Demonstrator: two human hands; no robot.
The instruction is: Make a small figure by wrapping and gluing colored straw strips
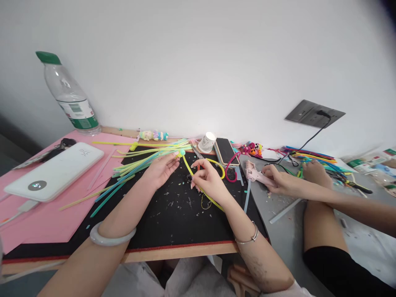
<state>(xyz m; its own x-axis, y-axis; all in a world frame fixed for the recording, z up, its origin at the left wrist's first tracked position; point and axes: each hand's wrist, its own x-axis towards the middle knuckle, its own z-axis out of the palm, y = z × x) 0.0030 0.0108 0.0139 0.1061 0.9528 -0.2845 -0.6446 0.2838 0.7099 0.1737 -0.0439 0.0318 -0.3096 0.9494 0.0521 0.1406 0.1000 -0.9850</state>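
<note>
I've got the left hand (159, 170) pinching a small yellow-and-mint piece (180, 154) at its fingertips, above the black mat (168, 231), probably to steady it. Right hand (210, 181) is curled over the yellow stem (187, 166) leading off it, likely guiding the slack; can't tell if it grips. Piece looks fuzzy, compact, rounded; stem is thin, bendy, running on past the right wrist. Scissors (197, 152) sit just beyond, presumably for easy reach. Loose stems (123, 168) fan out left, likely so single ones pick up easily. Farther: paper cup (207, 143), phone (226, 151); right, a co-worker's hand (276, 180) on a glue gun (253, 171).
</note>
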